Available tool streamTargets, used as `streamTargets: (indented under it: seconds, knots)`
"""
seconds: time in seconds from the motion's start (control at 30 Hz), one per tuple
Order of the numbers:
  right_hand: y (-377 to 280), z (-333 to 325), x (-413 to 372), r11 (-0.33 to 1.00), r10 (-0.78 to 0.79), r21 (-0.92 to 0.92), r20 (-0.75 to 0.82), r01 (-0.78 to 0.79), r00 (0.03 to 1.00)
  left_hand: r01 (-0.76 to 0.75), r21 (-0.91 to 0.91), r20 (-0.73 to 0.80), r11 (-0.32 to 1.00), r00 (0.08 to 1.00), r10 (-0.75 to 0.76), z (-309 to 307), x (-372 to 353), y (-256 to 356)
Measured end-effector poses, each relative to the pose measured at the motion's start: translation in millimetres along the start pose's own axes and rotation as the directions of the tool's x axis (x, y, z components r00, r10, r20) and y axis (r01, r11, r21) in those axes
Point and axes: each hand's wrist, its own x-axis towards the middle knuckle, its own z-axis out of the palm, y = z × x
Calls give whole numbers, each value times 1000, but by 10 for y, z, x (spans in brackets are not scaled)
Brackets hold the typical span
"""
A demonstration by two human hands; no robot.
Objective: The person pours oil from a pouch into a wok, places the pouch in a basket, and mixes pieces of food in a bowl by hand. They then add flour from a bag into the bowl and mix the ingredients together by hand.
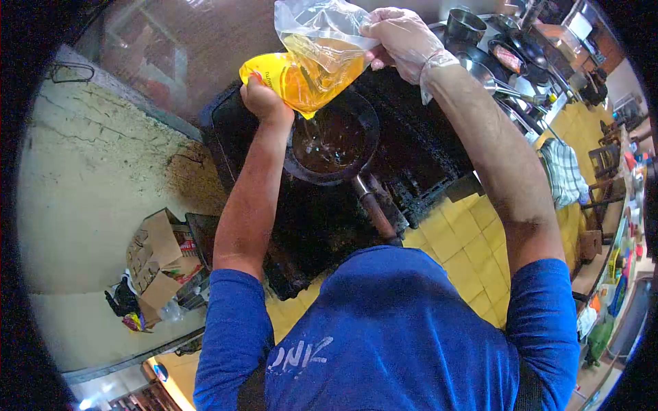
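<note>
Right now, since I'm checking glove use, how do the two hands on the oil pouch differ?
The left hand is bare; the right hand wears a clear plastic glove. The left hand grips the oil pouch at its yellow lower end, the right hand its clear upper end. Both hold it over the dark pan.

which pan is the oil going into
The dark pan with the long handle on the black stove, right under the tilted oil bag; the other pans sit apart at the upper right.
</note>
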Motion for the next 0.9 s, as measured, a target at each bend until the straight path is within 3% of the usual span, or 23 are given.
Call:
streamTargets:
  seconds: [0.07,0.37,0.6,0.9]
  knots:
    - [17,-20,8,997,-35,77,34,33,999,19,-25,39,999,999,-18,-27,23,-11]
    - [-114,-21,-77,1000,-28,-14,14,28,1000,21,-12,77,1000,997,-21,88,-111,62]
    - [-129,-49,-72,998,-48,42,51,46,998,36,-37,142,999,989,-31,138,-175,103]
    - [-196,-57,-68,999,-46,12,56,45,997,-26,-21,63,999,998,27,154,-87,51]
